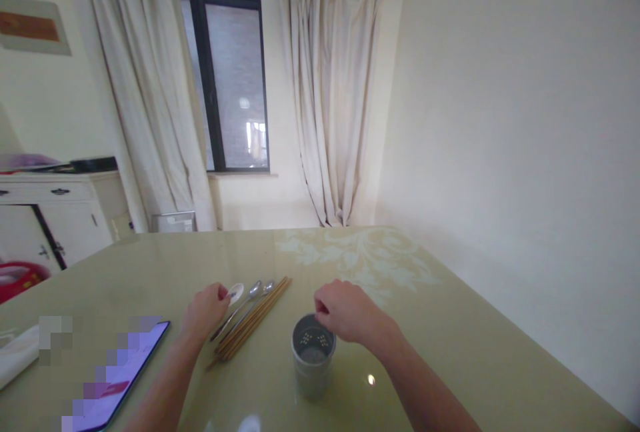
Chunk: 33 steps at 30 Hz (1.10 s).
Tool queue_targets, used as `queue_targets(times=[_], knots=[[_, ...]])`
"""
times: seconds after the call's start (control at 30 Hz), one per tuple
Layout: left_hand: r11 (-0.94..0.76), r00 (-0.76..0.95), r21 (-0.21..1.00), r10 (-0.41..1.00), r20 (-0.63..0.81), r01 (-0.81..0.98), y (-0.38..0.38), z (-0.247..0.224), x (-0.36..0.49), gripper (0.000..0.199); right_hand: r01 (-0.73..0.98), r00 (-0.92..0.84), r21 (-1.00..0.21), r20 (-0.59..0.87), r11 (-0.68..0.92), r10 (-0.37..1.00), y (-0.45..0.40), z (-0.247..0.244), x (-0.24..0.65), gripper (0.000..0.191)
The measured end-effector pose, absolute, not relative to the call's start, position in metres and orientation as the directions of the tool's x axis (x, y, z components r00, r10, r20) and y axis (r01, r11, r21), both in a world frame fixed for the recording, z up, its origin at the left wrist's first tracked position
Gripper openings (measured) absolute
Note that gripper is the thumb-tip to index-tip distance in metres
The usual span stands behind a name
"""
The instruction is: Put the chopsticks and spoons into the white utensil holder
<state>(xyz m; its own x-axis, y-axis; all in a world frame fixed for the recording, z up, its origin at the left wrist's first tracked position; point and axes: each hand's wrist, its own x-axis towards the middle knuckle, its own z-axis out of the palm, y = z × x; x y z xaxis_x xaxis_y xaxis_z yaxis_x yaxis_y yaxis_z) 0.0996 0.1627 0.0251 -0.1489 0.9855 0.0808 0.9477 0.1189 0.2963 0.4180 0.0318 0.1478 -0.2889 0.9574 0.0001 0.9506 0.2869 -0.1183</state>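
My left hand (206, 310) is closed around the handle end of a small white spoon (236, 293), whose round bowl sticks out past my fingertips. Just right of it lie two metal spoons (255, 290), side by side. Several wooden chopsticks (255, 322) rest in a slanting bundle alongside them. A grey utensil holder (313, 369) stands upright on the table, with small holes showing inside; I see nothing in it. At its back right rim, my right hand (347, 309) is closed with the thumb and fingers pinching the edge.
A phone (127, 379) with a lit screen lies on the left of the glossy green table (420, 365). Something white (20, 355) sits at the left edge. Beyond are a white cabinet (75, 212), a red basket (23, 279), curtains (335, 85) and a wall on the right.
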Motion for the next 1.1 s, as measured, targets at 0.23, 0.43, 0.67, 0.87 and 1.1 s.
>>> queue_targets(times=[0.23, 0.43, 0.67, 0.87, 1.1], knots=[[0.112, -0.134, 0.29, 0.989, 0.056, 0.951, 0.164, 0.021, 0.104, 0.025, 0.956, -0.27, -0.117, -0.002, 0.268, 0.963, 0.032, 0.148, 0.419, 0.017], [0.071, -0.095, 0.294, 0.993, 0.069, 0.953, 0.166, 0.015, 0.108, 0.025, 0.957, -0.265, -0.12, 0.002, 0.263, 0.964, 0.032, 0.148, 0.42, 0.017], [0.052, -0.078, 0.31, 0.995, 0.07, 0.949, 0.165, 0.015, 0.113, 0.023, 0.958, -0.265, -0.118, -0.005, 0.263, 0.964, 0.032, 0.149, 0.42, 0.019], [-0.034, -0.012, 0.314, 0.99, 0.142, 0.949, 0.161, 0.035, 0.123, 0.025, 0.96, -0.258, -0.115, -0.002, 0.256, 0.966, 0.031, 0.15, 0.42, 0.021], [-0.308, 0.291, 0.363, 0.951, 0.102, 0.879, 0.14, 0.049, 0.173, 0.014, 0.955, -0.269, -0.129, 0.011, 0.268, 0.963, 0.032, 0.15, 0.42, 0.02]])
